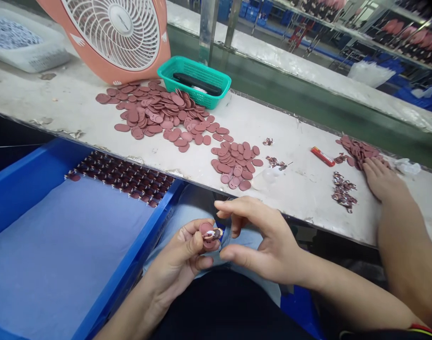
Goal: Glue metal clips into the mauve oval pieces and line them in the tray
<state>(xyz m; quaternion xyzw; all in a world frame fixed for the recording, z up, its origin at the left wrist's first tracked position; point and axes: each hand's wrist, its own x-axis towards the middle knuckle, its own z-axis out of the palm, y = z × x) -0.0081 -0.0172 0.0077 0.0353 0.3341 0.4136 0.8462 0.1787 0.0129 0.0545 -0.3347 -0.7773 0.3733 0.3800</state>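
Note:
My left hand (182, 250) pinches a reddish-brown oval disc (206, 228) above my lap. At the disc's face sits a small brown-and-white piece (216, 233); whether it is attached I cannot tell. Just to the right, my right hand (265, 236) has its thumb and fingers apart, with nothing visible between them. On the bench beyond lies a small heap of similar oval discs (237, 163), some with little holes. Small brown-and-white pieces (275, 163) lie to the right of that heap.
A larger disc pile (159, 111) lies by a green basket (212, 101) and an orange fan (105, 71). At left stands a blue bin (105, 283) with rows of assembled pieces (123, 177). Another person's hand (382, 179) touches discs near a red tube-like object (322, 157).

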